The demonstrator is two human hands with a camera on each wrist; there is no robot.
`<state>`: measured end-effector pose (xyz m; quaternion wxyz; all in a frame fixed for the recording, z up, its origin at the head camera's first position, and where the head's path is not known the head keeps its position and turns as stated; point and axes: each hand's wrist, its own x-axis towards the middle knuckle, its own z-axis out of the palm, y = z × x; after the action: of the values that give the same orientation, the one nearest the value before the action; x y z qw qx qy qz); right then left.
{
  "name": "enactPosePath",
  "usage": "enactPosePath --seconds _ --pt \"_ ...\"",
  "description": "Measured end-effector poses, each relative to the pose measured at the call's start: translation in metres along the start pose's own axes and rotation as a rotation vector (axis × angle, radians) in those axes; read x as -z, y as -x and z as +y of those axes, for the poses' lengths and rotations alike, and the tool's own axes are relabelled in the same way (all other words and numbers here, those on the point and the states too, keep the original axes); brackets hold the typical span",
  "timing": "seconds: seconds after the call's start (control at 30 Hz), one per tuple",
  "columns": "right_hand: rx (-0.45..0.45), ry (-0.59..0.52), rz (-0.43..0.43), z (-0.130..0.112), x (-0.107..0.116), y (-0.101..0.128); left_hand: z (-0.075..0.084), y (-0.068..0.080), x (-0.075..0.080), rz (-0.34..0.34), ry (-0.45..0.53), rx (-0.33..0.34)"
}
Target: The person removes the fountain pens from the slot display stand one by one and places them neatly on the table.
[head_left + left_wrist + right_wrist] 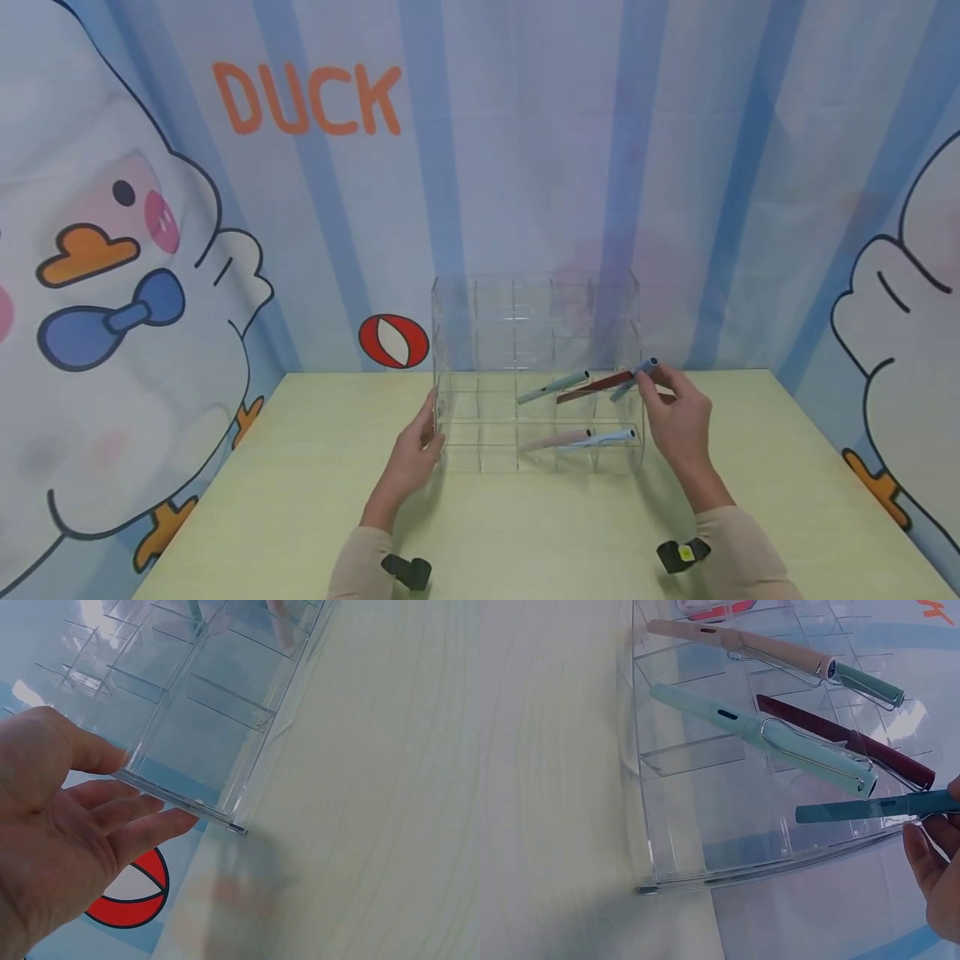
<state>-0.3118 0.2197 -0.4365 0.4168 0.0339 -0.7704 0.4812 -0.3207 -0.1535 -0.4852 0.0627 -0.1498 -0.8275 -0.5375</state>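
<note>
Hung at the back with a pale curtain (517, 167), striped in blue and lettered DUCK in orange. Spread below with a pale yellow surface (292, 500), bearing a clear rack (515, 367) of open cells. Likely to slide or tip if pushed sideways with a slack hold. Clasped on the left side between thumb and fingers of the left hand (411, 456); met at the right side by the right hand (681, 418), well apart from the other and pinching a blue pen (862, 808) near the cap end. Filled in two rows with slanting pens: a green pen (553, 387) and dark red pen (588, 389) above, a pink pen (558, 440) and light blue pen (600, 439) below. Liable to shift if jolted. Apt, with the blue pen pinched only at one end, to swivel, snag on a divider or nudge the dark red pen. Placed at the rightmost column, in the upper of those rows, at a depth too unclear to tell. Pointing barrel first down and left, with the cap up and right by the fingers; slanted along the long axis, roughly like the neighbouring pens.
</note>
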Motion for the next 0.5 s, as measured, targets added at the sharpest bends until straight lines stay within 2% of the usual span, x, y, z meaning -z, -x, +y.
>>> enactPosePath --seconds 0.23,0.5 --pt "0.0 -0.05 0.035 -0.005 0.001 -0.001 0.002 0.0 0.001 0.002 0.001 0.028" --pt "0.011 -0.102 0.113 -0.011 0.005 -0.003 0.002 0.002 0.001 -0.015 0.02 0.046"
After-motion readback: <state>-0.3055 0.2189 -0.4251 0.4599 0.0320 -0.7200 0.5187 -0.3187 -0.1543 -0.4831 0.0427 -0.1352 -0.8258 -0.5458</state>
